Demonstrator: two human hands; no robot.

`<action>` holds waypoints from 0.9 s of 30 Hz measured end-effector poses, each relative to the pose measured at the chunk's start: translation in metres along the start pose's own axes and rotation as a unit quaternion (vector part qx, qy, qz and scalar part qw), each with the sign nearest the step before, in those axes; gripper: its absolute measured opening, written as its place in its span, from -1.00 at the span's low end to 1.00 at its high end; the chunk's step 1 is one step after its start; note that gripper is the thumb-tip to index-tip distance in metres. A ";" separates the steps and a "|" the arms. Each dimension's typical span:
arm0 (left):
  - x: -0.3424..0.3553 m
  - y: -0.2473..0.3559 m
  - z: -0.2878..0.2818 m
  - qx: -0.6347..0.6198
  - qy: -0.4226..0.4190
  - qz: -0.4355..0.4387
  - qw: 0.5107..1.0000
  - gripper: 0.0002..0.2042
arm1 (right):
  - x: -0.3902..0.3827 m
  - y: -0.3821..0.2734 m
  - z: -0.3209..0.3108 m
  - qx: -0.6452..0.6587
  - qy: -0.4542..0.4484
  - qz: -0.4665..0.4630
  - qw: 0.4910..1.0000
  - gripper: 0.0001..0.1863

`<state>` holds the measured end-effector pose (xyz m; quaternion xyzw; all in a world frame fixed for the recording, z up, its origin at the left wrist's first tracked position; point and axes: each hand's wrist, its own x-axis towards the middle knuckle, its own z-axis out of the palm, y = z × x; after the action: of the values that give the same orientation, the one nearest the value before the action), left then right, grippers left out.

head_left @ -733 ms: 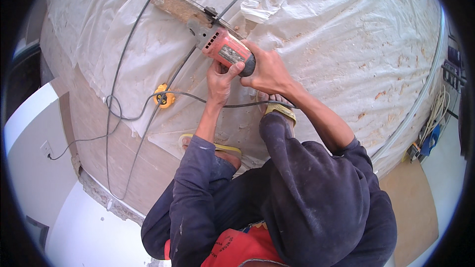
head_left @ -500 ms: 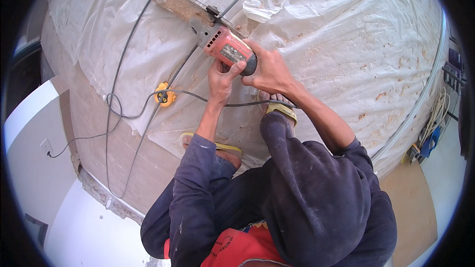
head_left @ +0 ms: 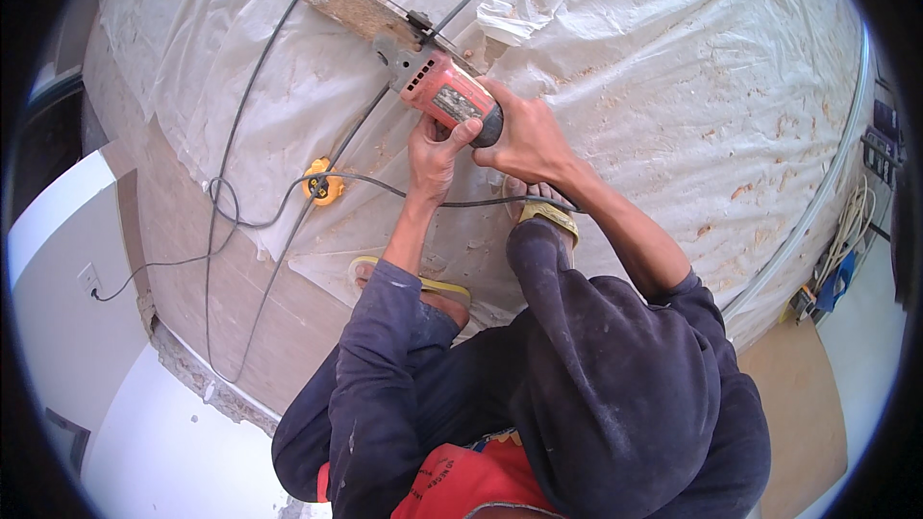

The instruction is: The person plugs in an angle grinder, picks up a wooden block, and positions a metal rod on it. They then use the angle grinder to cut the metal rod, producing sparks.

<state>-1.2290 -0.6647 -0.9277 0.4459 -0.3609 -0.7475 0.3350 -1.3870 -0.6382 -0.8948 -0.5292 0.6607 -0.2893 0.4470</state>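
My left hand (head_left: 436,149) grips the underside of a red-and-grey power tool (head_left: 442,94), thumb on its body. My right hand (head_left: 522,135) is wrapped around the tool's black rear end. The tool's head, with a thin blade or disc edge, rests over a rough wooden board (head_left: 344,8) lying on crumpled plastic sheeting (head_left: 663,96). A grey cord (head_left: 404,194) crosses beside both wrists. A round yellow-and-black object (head_left: 320,183) lies left of my left hand, under the cord. My feet in yellow sandals (head_left: 544,209) are below the hands.
More cables (head_left: 240,106) loop over the sheeting. A plug is in a wall socket (head_left: 88,279) at the left. Along the right edge lie a long pale strip (head_left: 822,192), coiled cords (head_left: 844,231) and a blue item (head_left: 836,279). Broken masonry (head_left: 207,384) edges the lower left.
The tool, board and both hands sit very slightly further right in the picture, along with some of the surroundings. Both hands keep the same hold on the tool.
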 end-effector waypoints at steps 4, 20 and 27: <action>0.000 0.000 0.000 -0.004 0.002 -0.002 1.000 -0.46 | 0.000 -0.004 -0.002 -0.004 -0.010 0.011 1.000 -0.25; -0.001 0.000 -0.002 -0.006 -0.005 0.016 1.000 -0.46 | -0.001 -0.002 0.003 -0.010 0.001 -0.001 1.000 -0.17; -0.001 0.002 -0.001 0.006 -0.013 0.004 1.000 -0.49 | -0.001 -0.002 0.002 -0.016 0.003 0.003 1.000 -0.18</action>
<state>-1.2271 -0.6650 -0.9255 0.4364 -0.3716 -0.7497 0.3307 -1.3843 -0.6379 -0.8943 -0.5338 0.6678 -0.2788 0.4375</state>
